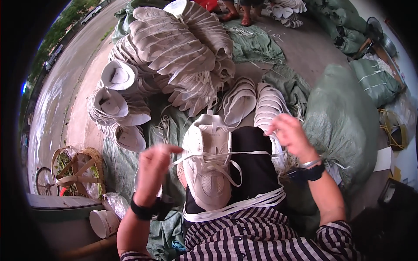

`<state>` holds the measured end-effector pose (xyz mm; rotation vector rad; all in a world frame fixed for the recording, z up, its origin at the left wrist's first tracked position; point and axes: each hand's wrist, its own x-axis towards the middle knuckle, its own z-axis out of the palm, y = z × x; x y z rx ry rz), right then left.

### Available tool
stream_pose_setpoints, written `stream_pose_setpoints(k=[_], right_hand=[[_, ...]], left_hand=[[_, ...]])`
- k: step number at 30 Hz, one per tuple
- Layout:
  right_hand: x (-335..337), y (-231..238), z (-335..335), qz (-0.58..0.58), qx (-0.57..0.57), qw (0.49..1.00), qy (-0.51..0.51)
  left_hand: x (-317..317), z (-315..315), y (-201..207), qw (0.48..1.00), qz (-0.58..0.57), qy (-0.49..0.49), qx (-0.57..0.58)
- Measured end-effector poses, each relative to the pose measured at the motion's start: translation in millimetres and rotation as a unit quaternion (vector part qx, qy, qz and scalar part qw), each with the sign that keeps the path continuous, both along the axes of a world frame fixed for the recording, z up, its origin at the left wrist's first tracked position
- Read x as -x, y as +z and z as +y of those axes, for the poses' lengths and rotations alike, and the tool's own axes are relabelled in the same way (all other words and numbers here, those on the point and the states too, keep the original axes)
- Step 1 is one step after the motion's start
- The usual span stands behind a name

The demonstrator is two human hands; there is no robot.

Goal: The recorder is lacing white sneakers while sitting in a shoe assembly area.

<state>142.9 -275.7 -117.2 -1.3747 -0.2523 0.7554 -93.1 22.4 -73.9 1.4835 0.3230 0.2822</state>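
Beyond both my hands rises the big heap of tied white shoe uppers [174, 48], with shorter stacks [115, 108] past my left hand [152, 174] and bulging green sacks [344, 122] outside my right hand [289, 137], so the floor ahead is crowded and leaves little room to set anything down. The white shoe [208, 163] rests on my lap between my hands, which are held well apart, each pinching an end of the flat white lace [226, 154] drawn taut across it. Risk, as I judge it: an uneven pull could slip the lace from an eyelet or tip the shoe off my knee, and the loose laces [235, 204] lying nearer my body could tangle in.
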Motion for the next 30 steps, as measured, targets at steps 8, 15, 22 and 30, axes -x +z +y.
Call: stream_pose_setpoints(k=[8,15,22,30], right_hand=[[69,38,68,-0.248,0.177,0.926,0.223],[42,10,53,0.016,0.044,0.990,0.131],[-2,-28,-22,0.164,-0.004,0.983,-0.079],[6,-34,-31,-0.136,0.198,0.957,-0.160]], left_hand=[[-44,-57,20,0.708,-0.011,-0.156,-0.688],[-55,-18,11,0.896,0.214,-0.249,-0.299],[-37,3,-15,0.956,0.166,-0.241,0.023],[-8,-23,-50,0.988,0.082,-0.013,-0.129]])
